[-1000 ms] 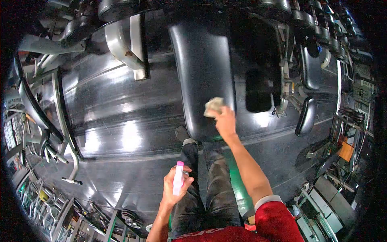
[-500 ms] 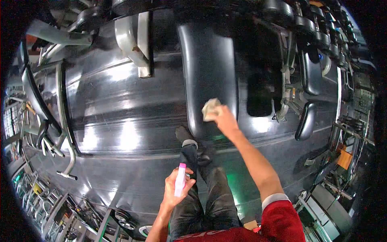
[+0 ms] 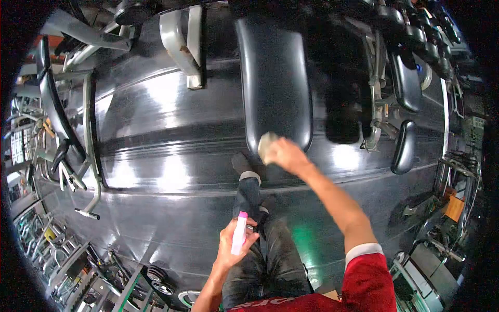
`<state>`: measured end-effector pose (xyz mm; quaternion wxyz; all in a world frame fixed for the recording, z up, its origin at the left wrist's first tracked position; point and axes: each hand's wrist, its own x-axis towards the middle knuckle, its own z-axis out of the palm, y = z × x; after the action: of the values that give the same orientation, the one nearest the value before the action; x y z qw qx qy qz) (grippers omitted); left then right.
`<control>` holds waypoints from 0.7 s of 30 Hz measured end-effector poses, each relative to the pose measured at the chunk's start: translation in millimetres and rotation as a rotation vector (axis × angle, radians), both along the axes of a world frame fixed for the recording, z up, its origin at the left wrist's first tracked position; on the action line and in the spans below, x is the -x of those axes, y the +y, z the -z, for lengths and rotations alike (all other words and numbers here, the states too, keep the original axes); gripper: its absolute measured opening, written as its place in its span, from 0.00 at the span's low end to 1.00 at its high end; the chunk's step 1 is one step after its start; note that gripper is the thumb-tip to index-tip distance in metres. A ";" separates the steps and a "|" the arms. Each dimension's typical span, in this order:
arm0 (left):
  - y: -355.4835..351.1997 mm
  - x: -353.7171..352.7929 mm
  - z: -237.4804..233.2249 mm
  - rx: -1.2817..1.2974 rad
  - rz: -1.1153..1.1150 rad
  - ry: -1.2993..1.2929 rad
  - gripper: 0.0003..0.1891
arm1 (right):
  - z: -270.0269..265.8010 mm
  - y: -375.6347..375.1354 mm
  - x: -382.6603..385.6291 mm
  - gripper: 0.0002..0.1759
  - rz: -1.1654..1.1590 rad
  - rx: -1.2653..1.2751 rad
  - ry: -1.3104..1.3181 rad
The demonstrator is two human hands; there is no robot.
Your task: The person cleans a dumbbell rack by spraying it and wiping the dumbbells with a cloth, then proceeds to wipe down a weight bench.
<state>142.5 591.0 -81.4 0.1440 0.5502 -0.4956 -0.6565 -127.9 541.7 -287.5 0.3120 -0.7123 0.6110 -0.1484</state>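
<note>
In my left hand (image 3: 234, 242) is a spray bottle (image 3: 239, 234), seen from above, with a white head and a pink tip. The fingers are wrapped round it, low in front of my legs. A crumpled pale cloth (image 3: 266, 147) is gripped in my right hand (image 3: 286, 156), at the near end of a black padded bench (image 3: 275, 83). Whether the cloth touches the pad there cannot be made out. The bench stretches away from me, its glossy surface reflecting light.
A grey metal frame leg (image 3: 179, 44) stands left of the bench. Another padded seat (image 3: 404, 148) and racked dumbbells (image 3: 416, 34) are at the right. Gym machines line the left side, with weight plates (image 3: 160, 281) lower down. Shiny dark flooring (image 3: 156, 218) lies between.
My right hand and the cloth have moved from on the pad to its near end. The view has shifted, so the bench appears higher. My left hand still holds the spray bottle.
</note>
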 end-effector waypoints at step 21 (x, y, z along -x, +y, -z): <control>69.0 8.9 -141.9 0.254 -0.146 0.207 0.20 | -121.5 206.5 -91.5 0.17 1.058 -0.251 -0.993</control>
<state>133.6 659.9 60.4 0.3101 0.4916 -0.5157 -0.6294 -36.4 748.2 -166.0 0.5178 -0.1302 0.6722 -0.5130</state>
